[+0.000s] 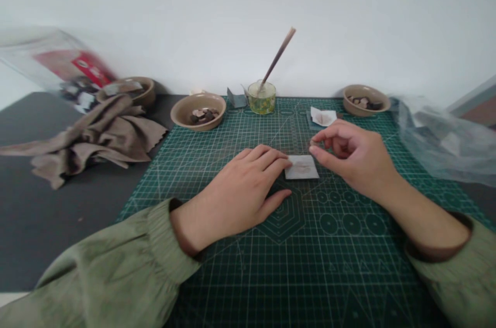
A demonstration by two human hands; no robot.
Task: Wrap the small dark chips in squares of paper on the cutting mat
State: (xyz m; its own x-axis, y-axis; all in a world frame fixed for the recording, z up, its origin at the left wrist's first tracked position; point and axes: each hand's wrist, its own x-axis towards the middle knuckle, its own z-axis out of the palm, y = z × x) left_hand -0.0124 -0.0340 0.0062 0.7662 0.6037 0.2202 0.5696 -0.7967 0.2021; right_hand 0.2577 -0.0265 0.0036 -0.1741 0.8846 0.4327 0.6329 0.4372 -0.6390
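Observation:
A small white square [301, 167] with a faint brownish mark lies on the green cutting mat [240, 266]. My left hand [244, 188] rests palm down on the mat, fingers extended, its fingertips touching the square's left edge. Just above and right of the square, my right hand [352, 157] pinches a small brownish piece [312, 143] between thumb and index finger. The piece is mostly covered by the fingertips. Behind the right hand sits another white folded paper [323, 116] on a bluish-grey piece.
Brown bowls with dark and light pieces stand at back left [198, 111] and back right [366, 100]. A patterned glass [262, 97] holds a stick [277, 57]. A brown cloth [104, 137] and a third bowl [144, 91] lie left; a clear plastic bag [437, 137] lies right.

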